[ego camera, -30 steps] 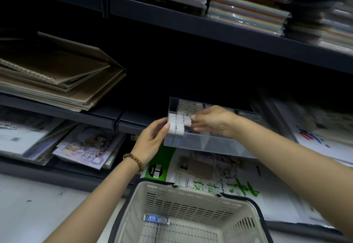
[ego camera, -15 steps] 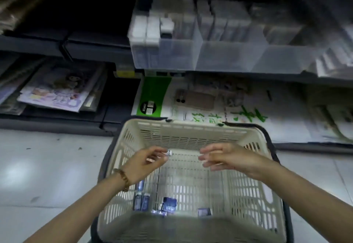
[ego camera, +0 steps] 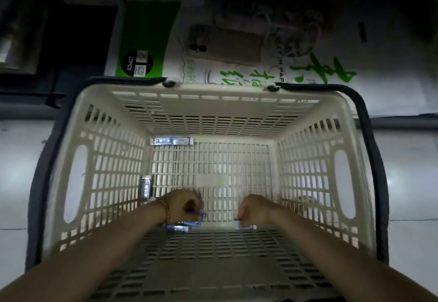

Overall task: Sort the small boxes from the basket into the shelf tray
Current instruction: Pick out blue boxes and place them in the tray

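Cream slatted plastic basket nearly empty: of the small blue-and-white boxes, one stands at the left wall, two lie at the far edge, left hand curls onto one above a few more, right hand pinches another (shelf tray out of view).

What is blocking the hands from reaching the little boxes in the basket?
Nothing visible. The left hand and the right hand are both down on the basket floor, fingers curled around boxes lying there.
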